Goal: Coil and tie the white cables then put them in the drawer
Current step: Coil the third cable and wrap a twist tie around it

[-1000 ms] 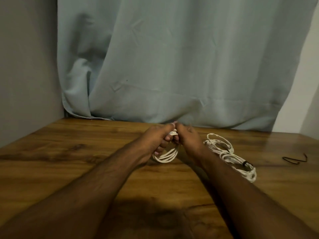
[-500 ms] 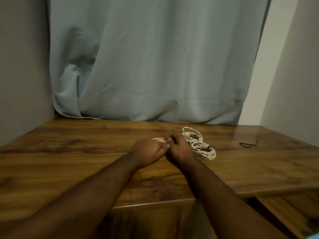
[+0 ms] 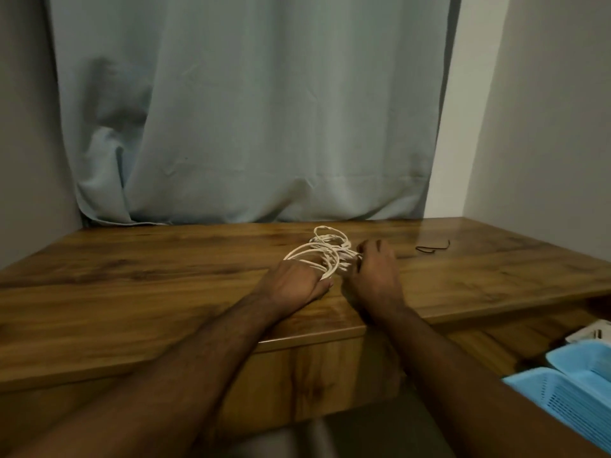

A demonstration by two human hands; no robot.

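On the wooden desk (image 3: 165,285), my left hand (image 3: 292,285) grips a coil of white cable (image 3: 314,256) whose loops stand up past my fingers. My right hand (image 3: 375,276) reaches into more coiled white cables (image 3: 330,238) lying just behind, its fingers curled on strands at its left side. The cable ends are hidden between my hands. An open drawer (image 3: 529,328) shows at the lower right, under the desk's edge.
A thin black tie (image 3: 433,247) lies on the desk to the right of the cables. Blue plastic baskets (image 3: 575,388) and a white object (image 3: 591,332) sit in the drawer. A pale curtain (image 3: 264,127) hangs behind, with walls on both sides.
My view has pulled back and turned right, bringing the drawer and blue baskets into sight. The left hand's coil now stands up in the open, and my right hand has moved right onto the lying cables.
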